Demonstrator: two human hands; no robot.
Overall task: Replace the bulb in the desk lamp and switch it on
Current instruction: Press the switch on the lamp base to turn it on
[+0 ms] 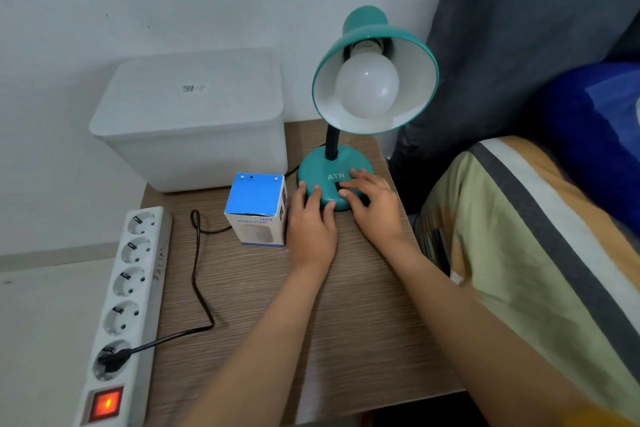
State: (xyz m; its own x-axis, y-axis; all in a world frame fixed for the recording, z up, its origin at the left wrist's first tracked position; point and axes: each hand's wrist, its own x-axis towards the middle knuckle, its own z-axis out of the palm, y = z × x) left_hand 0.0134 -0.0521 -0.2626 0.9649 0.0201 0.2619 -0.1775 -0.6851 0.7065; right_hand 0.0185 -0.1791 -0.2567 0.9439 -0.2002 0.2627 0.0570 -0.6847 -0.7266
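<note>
- Steadying the lamp base (pixel 323 180) looks like the job in hand: both hands are on it, near the back right corner of the table (pixel 363 322), so I judge this to be the switching-on step.
- A white bulb (pixel 367 84) sits in the socket inside the teal shade (pixel 417 87), which tilts toward the camera on a black gooseneck (pixel 331 144). It is unlit.
- Left hand (pixel 311 229): fingers spread and loosely curved, tips laid over the base's front left rim, gripping nothing.
- Right hand (pixel 372 208): fingers partly curled, with the tips on the dark patch at the front of the base. That patch is probably the switch, though the fingers hide most of it.
- Doing it well: keep the left hand pressing down so the light base does not slide or tip under the top-heavy shade, and push the switch with one fingertip, straight down.
- Power seems ready: a black plug (pixel 112 357) sits in the power strip (pixel 138 288) along the table's left edge, and the strip's red rocker (pixel 105 404) glows. The black cord (pixel 197 274) runs toward the lamp, behind the blue and white box (pixel 256 210).
- If the bulb stays dark, check it is screwed fully home before doubting the switch.
- A white lidded bin (pixel 190 121) stands at the back left, clear of the hands.
</note>
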